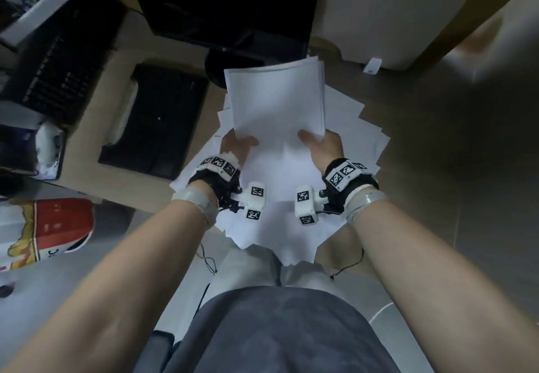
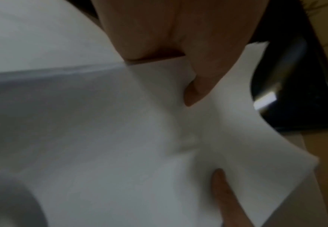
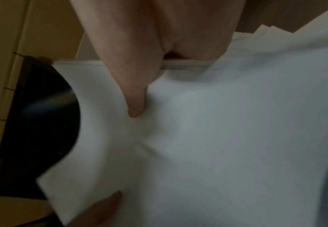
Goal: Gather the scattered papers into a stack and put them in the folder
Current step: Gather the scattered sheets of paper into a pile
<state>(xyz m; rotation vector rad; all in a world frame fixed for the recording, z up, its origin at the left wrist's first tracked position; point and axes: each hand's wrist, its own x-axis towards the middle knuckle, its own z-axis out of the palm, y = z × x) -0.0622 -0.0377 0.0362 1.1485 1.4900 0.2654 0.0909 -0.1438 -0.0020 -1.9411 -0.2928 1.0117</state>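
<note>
We pinch the stack (image 1: 277,101) at its near corners, left hand (image 1: 234,146) and right hand (image 1: 325,146). Light and floppy, its sheets could slide apart, so we grip firmly above the loose papers (image 1: 358,139).

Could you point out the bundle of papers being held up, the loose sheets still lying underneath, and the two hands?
held papers (image 1: 277,98): head view, top sheet's middle.
loose sheets (image 1: 361,136): head view, fanned right side.
left hand (image 1: 236,146): head view, back of hand.
right hand (image 1: 323,146): head view, back of hand.
</note>
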